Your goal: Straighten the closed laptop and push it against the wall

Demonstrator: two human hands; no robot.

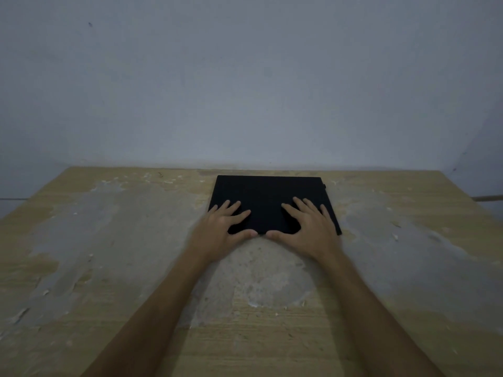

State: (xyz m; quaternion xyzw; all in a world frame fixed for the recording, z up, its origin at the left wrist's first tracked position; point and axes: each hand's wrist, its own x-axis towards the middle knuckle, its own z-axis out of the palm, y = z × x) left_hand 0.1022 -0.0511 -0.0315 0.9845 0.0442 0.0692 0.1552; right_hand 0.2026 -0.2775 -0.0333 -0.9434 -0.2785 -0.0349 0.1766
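Note:
A closed black laptop (268, 190) lies flat on the worn wooden table (109, 240), near its far edge and roughly square to the pale wall (245, 91). A narrow strip of table shows between the laptop's far edge and the wall. My left hand (223, 225) rests flat on the near left part of the lid, fingers spread, thumb along the near edge. My right hand (307, 224) lies flat on the near right part, fingers spread, thumb at the near edge. Neither hand grips the laptop; both press on its top.
The table surface is scuffed, with grey patches where the veneer has peeled. The table's left edge runs diagonally at the far left and its right edge at the far right. A small stub sticks out of the laptop's right side (324, 185).

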